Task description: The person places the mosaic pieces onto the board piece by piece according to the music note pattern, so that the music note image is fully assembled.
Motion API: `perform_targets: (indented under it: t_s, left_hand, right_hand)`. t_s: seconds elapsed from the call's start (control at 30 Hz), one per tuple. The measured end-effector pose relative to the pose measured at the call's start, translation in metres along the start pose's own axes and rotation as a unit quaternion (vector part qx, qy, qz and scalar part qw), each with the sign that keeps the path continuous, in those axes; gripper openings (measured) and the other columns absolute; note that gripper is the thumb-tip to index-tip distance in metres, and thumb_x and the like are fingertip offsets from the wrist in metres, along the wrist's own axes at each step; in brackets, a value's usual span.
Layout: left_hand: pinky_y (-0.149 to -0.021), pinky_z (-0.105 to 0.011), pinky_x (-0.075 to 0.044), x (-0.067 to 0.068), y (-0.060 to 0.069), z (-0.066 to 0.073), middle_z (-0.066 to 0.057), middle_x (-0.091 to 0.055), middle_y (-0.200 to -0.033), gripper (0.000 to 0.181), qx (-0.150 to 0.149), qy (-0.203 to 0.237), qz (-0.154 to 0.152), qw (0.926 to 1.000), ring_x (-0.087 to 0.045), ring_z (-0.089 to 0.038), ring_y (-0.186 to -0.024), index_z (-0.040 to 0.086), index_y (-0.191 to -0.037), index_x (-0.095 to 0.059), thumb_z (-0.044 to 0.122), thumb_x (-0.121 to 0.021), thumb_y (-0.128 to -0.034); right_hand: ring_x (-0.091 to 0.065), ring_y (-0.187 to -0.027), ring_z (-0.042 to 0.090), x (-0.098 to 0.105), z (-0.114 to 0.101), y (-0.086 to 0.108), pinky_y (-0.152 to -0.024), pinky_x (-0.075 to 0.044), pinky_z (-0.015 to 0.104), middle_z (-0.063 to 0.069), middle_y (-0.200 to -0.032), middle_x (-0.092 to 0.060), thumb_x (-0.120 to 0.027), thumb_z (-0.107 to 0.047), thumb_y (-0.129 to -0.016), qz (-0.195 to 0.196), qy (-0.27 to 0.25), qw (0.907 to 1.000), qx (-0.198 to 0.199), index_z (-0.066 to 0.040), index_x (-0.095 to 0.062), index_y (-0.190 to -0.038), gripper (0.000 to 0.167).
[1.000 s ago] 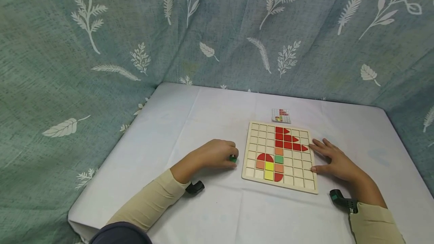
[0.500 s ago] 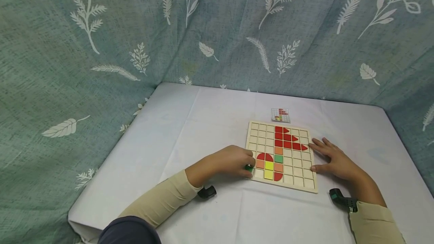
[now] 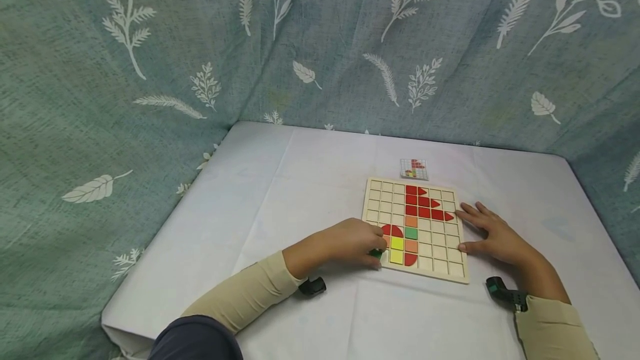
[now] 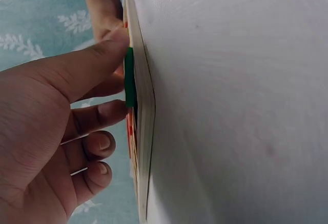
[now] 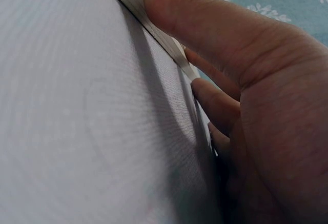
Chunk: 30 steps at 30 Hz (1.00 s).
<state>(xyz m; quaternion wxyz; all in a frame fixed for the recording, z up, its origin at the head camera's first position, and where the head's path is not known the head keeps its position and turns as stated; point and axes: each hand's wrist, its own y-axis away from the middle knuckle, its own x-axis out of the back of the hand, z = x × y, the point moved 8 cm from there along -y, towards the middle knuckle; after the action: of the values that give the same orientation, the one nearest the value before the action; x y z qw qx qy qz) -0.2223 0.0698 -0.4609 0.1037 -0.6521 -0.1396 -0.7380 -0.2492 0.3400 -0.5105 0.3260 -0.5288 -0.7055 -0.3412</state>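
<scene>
Between its thumb and fingers my left hand (image 3: 352, 242) pinches a green tile (image 4: 129, 78) at the lower left corner of the wooden grid board (image 3: 440, 263). In the left wrist view the tile stands right against the board's face; whether it sits in a cell I cannot tell. The hand covers some of the lower left cells. My right hand (image 3: 495, 238) touches the board's right edge with its thumb and fingertips, the fingers mostly straight. Red tiles (image 3: 424, 212), a yellow tile (image 3: 396, 256), orange tiles and another green tile (image 3: 411, 233) lie in the grid.
A small pattern card (image 3: 414, 169) lies just behind the board on the white tablecloth (image 3: 300, 182). A leaf-print curtain (image 3: 320, 43) hangs behind and at the sides. Each wrist carries a black camera (image 3: 312, 286) close above the cloth.
My left hand has moved right with the green tile, from the cloth left of the board to over its lower left corner. The right hand stays at the board's edge.
</scene>
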Motion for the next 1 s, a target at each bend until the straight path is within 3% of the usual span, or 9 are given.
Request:
perform_targets:
  t_s: [0.2,0.43,1.0]
  left_hand:
    - [-0.062,-0.019,-0.038,0.003,0.008,-0.007,0.013,-0.053,-0.084,0.022,0.000,0.013,0.023,0.9997,-0.045,-0.001,-0.068,0.025,-0.098,-0.071,0.041,-0.076,-0.0838]
    - [-0.065,-0.015,-0.040,0.000,0.014,-0.002,0.015,-0.058,-0.086,0.011,-0.035,0.030,0.023,0.9987,-0.048,0.002,-0.070,0.025,-0.096,-0.073,0.030,-0.076,-0.0859]
    - [-0.062,-0.016,-0.039,-0.002,0.000,-0.002,0.016,-0.055,-0.085,0.015,-0.018,0.026,0.008,0.9995,-0.046,0.000,-0.070,0.026,-0.102,-0.073,0.021,-0.073,-0.0880]
  right_hand:
    - [0.003,-0.145,0.042,0.001,0.001,0.000,-0.100,-0.006,0.074,0.014,-0.159,-0.018,-0.081,-0.055,-0.069,0.000,-0.003,1.0000,0.000,-0.009,-0.038,-0.149,0.102]
    - [0.003,-0.144,0.042,-0.003,0.005,0.000,-0.101,-0.005,0.073,0.014,-0.159,-0.018,-0.080,-0.056,-0.069,0.002,-0.004,1.0000,0.000,-0.010,-0.038,-0.150,0.102]
    - [0.002,-0.144,0.042,0.000,0.003,0.000,-0.100,-0.006,0.074,0.014,-0.159,-0.018,-0.080,-0.056,-0.069,0.001,-0.003,1.0000,0.002,-0.010,-0.038,-0.150,0.102]
